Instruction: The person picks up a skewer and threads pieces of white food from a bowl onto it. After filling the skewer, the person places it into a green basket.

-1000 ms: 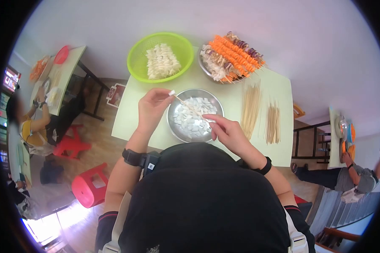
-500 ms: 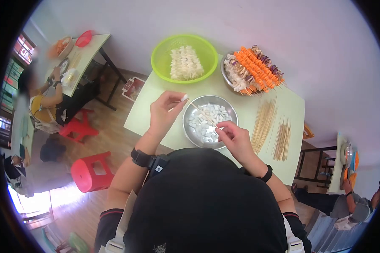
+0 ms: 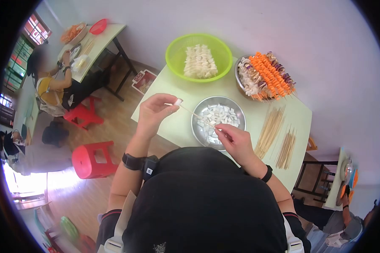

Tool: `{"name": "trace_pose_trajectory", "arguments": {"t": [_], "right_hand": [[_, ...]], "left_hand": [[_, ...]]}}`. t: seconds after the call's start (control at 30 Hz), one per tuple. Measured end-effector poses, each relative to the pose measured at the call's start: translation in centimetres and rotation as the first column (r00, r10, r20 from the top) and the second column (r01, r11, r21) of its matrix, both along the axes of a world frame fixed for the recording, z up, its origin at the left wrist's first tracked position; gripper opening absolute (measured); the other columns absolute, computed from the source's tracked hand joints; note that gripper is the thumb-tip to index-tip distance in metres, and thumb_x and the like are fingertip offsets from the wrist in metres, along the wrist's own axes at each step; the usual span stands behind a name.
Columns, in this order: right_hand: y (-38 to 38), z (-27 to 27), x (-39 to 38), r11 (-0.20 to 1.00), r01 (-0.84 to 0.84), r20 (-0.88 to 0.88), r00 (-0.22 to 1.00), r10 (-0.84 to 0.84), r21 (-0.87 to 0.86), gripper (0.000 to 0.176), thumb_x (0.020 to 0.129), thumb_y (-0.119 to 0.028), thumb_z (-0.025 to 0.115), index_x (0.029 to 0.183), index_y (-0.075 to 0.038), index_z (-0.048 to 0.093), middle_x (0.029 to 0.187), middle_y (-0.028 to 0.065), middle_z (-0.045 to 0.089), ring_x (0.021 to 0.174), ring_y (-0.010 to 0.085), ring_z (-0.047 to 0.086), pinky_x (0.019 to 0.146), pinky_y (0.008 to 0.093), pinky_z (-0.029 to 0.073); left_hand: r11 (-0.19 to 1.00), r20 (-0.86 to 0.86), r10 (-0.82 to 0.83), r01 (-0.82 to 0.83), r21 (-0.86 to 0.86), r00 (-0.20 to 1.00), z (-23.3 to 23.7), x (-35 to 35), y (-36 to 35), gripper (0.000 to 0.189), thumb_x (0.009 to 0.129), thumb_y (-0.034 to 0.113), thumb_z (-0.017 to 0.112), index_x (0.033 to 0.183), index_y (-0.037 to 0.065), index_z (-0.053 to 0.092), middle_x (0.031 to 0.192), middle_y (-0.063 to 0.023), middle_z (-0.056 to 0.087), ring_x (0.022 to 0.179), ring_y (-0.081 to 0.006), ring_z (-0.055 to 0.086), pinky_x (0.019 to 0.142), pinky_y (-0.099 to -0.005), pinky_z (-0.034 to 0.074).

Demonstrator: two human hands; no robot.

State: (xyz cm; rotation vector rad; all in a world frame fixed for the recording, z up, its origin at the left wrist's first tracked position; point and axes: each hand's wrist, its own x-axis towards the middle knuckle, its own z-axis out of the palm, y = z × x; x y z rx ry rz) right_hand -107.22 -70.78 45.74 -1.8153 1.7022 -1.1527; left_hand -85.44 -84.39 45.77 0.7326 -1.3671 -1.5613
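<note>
I've drawn my left fingers (image 3: 169, 110) outward, pinching a white piece (image 3: 178, 102), seemingly at the stick's (image 3: 192, 112) tip; my right fingers (image 3: 224, 129) grip it, the bowl (image 3: 230, 102) beneath them.

Left hand: left hand (image 3: 154, 114) raised left of the steel bowl (image 3: 242, 120), outside its rim; thumb and index finger meet in a small pinch, tips pointing toward the bowl.
Left wrist: left wrist (image 3: 142, 139) nearly straight, nearer the body than the hand.
Left forearm: left forearm (image 3: 124, 181) angled up and away from the body, left of the bowl.
Right hand: right hand (image 3: 237, 142) at the bowl's near right side; thumb and index tips pinched above the bowl, other fingers curled in.
Right forearm: right forearm (image 3: 274, 185) slants inward toward the bowl from the right.
</note>
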Motion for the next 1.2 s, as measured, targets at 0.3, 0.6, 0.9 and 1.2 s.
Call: {"name": "trace_pose_trajectory", "arguments": {"t": [0.3,0.6,0.9,1.2], "right_hand": [[-0.9,0.8,0.2,0.916,-0.268,0.331,0.929,0.164,0.299,0.013,0.090,-0.012,0.056,0.099,-0.003,0.060,0.068,0.0051,0.061,0.057,0.0110,0.058,0.054,0.0232,0.044],[-0.8,-0.3,0.4,0.936,-0.174,0.440,0.898,0.023,0.305,0.012,0.090,-0.014,0.058,0.096,-0.003,0.057,0.063,0.0018,0.060,0.056,0.0037,0.053,0.051,0.0195,0.040],[-1.1,1.2,0.2,0.921,-0.143,0.423,0.906,-0.026,0.362,0.012,0.091,-0.014,0.055,0.096,-0.002,0.056,0.063,0.0023,0.060,0.055,0.0044,0.053,0.051,0.0203,0.040],[-2.4,2.7,-0.5,0.822,-0.341,0.671,0.738,-0.066,0.455,0.015,0.095,-0.017,0.049,0.096,-0.002,0.054,0.062,0.0031,0.058,0.041,0.0038,0.041,0.037,0.0192,0.030]], "left_hand": [[0.979,-0.142,-0.068,0.094,0.183,0.987,-1.7,1.8,0.2,0.024,0.077,0.003,0.070,0.099,-0.001,0.063,0.096,-0.0124,0.066,0.086,-0.0157,0.061,0.078,-0.0267,0.049],[0.995,-0.020,0.084,-0.083,0.061,0.996,-0.9,-0.3,1.0,0.020,0.079,-0.001,0.067,0.099,-0.003,0.063,0.098,-0.0131,0.065,0.089,-0.0159,0.061,0.082,-0.0270,0.049],[0.885,0.131,0.324,-0.252,-0.392,0.937,0.2,-2.3,0.3,0.013,0.079,0.000,0.068,0.091,-0.002,0.065,0.094,-0.0076,0.065,0.083,-0.0126,0.062,0.076,-0.0246,0.050],[0.958,0.098,0.180,-0.152,-0.244,0.979,0.8,-3.2,-1.2,0.017,0.081,-0.003,0.066,0.097,-0.005,0.063,0.095,-0.0077,0.063,0.084,-0.0115,0.059,0.079,-0.0224,0.048]]}}
